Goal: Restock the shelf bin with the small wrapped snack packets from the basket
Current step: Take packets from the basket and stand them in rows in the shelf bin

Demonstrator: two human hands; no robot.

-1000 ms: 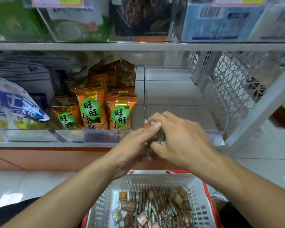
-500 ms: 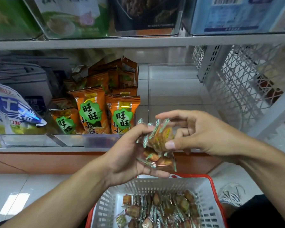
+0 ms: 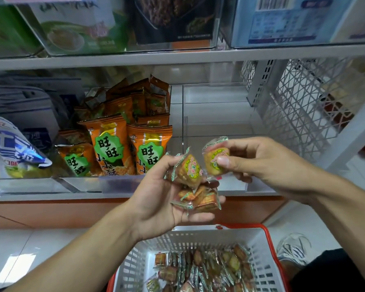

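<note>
Before the clear bin [image 3: 217, 106]: right hand [image 3: 268, 165] pinching one packet [image 3: 215, 159], left hand [image 3: 162, 199] cupping several packets [image 3: 195, 186]; next, probably dropping the single into the bin.

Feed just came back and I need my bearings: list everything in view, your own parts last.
clear bin: one, transparent, middle shelf right, no stock visible
orange snack bags: several, orange-green, bin left of it
blue-white bag: one, far left
boxed goods: several, top shelf
basket: one, white, red rim, below
loose packets: many, in basket
left hand: holds several packets
right hand: pinch grip on one packet
</note>
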